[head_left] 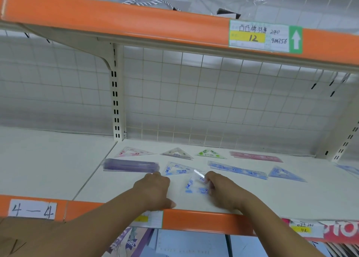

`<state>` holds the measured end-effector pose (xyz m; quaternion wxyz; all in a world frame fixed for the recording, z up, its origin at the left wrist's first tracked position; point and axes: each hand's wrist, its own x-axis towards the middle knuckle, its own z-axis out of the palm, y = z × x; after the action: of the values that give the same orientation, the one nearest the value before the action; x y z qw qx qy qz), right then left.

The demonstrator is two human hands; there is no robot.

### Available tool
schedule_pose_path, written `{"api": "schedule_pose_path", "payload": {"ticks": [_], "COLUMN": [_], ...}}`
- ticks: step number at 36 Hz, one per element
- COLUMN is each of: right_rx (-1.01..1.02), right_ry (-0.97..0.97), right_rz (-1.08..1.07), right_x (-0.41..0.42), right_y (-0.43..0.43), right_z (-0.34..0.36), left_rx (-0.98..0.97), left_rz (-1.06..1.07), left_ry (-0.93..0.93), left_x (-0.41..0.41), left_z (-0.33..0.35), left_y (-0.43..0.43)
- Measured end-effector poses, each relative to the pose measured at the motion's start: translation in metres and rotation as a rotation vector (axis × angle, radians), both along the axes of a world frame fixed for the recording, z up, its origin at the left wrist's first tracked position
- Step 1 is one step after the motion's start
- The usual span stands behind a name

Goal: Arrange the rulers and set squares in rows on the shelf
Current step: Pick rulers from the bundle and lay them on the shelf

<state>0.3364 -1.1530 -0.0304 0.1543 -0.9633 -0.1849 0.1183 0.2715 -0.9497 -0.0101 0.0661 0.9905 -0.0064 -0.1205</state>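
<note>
Head view. Shelf [272,196]: bare white board lay open between its orange front edge [194,218] and the nearer row, purple ruler [130,165] to blue ruler [237,169]. Right hand [223,190] pinched a blue-printed set square [194,187] just behind that edge. Left hand [155,188] beside it, fingers curled under; whether it held anything could not be told.

White shelf [252,194], orange front edge. Back row, left to right: pink set square [134,152], clear set square [176,153], green set square [210,154], pink ruler [256,156]. Front row: purple ruler [131,165], light blue set square [179,169], blue ruler [237,169], darker blue set square [285,174].
</note>
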Motion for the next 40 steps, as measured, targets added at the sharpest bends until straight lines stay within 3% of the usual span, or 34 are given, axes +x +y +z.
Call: {"api": "schedule_pose_path", "payload": {"ticks": [18, 28, 40], "right_rx": [0.102, -0.059, -0.125], "right_ry": [-0.03, -0.15, -0.149], "right_rz": [0.118, 0.148, 0.223], "right_x": [0.047, 0.068, 0.075], "right_y": [0.044, 0.07, 0.074], "right_z": [-0.001, -0.005, -0.007], "left_rx": [-0.018, -0.024, -0.029], "left_rz": [0.118, 0.206, 0.252], "left_ry": [0.008, 0.02, 0.011], "left_x": [-0.003, -0.012, -0.015], "left_z": [-0.001, -0.002, 0.0], "left_y": [0.03, 0.045, 0.052]}}
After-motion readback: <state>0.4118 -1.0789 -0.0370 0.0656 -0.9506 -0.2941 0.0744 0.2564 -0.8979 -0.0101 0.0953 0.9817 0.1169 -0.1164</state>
